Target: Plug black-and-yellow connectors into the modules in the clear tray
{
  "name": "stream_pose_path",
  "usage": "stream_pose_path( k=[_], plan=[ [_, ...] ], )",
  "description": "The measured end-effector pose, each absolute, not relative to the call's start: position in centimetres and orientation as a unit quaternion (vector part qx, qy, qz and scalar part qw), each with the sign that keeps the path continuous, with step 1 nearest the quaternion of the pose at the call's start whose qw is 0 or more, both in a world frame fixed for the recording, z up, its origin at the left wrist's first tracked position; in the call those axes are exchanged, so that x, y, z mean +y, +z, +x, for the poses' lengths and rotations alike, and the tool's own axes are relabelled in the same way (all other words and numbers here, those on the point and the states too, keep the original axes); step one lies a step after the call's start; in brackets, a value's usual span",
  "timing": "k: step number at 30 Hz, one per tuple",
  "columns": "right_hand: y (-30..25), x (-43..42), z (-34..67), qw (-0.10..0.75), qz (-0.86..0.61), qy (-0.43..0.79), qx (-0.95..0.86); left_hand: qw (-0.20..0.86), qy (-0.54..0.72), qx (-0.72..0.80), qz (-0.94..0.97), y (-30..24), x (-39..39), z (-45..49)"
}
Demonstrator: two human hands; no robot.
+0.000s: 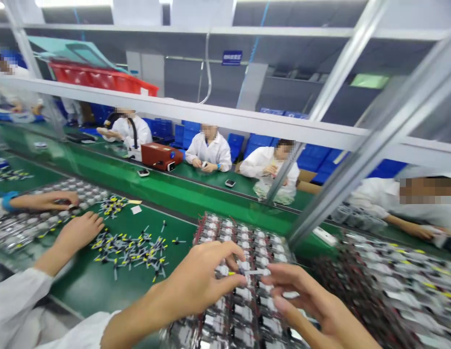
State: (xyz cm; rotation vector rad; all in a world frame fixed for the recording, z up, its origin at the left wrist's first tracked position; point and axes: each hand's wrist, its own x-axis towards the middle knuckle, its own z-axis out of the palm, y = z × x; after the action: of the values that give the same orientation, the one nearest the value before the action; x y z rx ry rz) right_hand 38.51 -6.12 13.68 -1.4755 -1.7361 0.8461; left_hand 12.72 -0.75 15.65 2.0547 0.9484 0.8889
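Observation:
My left hand [196,276] reaches in over a clear tray [243,310] of round white parts with dark red wires. Its thumb and index finger are closed on a small grey part with a yellow tip [231,274]. The part's pale strip [256,272] points towards my right hand [313,300]. That hand is curved over the tray's right side, with thumb and fingers apart. Its index fingertip is close to the strip's end; blur hides whether they touch. Left of the tray lies a loose pile of similar grey, black and yellow parts [134,249] on the green table.
On the left, a co-worker's hands [78,232] work by another filled tray [47,213] and a smaller pile [114,206]. More filled trays [403,286] stand at right. A slanted metal post [334,169] rises behind my tray. Several people in white coats sit across the green belt [167,194].

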Motion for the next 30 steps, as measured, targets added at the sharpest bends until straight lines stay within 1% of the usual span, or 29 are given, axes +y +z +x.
stream_pose_path(
  k=[3,5,8,12,16,19,23,26,27,28,30],
  plan=[
    [13.6,-5.1,37.2,0.448,-0.561,0.400,-0.570,0.289,0.308,0.314,0.850,16.4,0.5,17.2],
    [13.1,-4.6,37.7,0.508,-0.539,0.445,-0.504,0.306,0.322,0.291,0.847,16.4,1.3,19.6],
    [12.7,-4.3,38.9,0.571,-0.521,0.477,-0.418,0.399,0.357,0.277,0.798,15.8,2.4,22.6],
    [13.4,-4.4,40.2,0.612,-0.497,0.478,-0.386,0.563,0.386,0.239,0.691,14.5,3.4,25.3],
    [14.1,-4.1,40.8,0.644,-0.465,0.477,-0.376,0.632,0.391,0.221,0.632,13.9,4.1,27.4],
    [14.4,-3.7,41.3,0.651,-0.450,0.498,-0.353,0.651,0.394,0.214,0.612,14.0,4.6,28.8],
    [14.2,-3.3,42.7,0.648,-0.473,0.486,-0.346,0.628,0.374,0.195,0.654,13.7,5.9,29.9],
    [13.6,-3.1,44.3,0.616,-0.526,0.457,-0.367,0.600,0.336,0.166,0.707,12.5,7.7,29.8],
    [13.3,-2.9,44.9,0.604,-0.545,0.450,-0.368,0.564,0.321,0.156,0.744,11.9,8.5,29.6],
    [12.9,-2.8,45.5,0.593,-0.563,0.445,-0.366,0.507,0.298,0.149,0.795,11.2,9.2,29.5],
    [12.0,-2.4,46.8,0.571,-0.597,0.428,-0.365,0.339,0.220,0.132,0.905,9.7,10.7,29.3]
  ],
)
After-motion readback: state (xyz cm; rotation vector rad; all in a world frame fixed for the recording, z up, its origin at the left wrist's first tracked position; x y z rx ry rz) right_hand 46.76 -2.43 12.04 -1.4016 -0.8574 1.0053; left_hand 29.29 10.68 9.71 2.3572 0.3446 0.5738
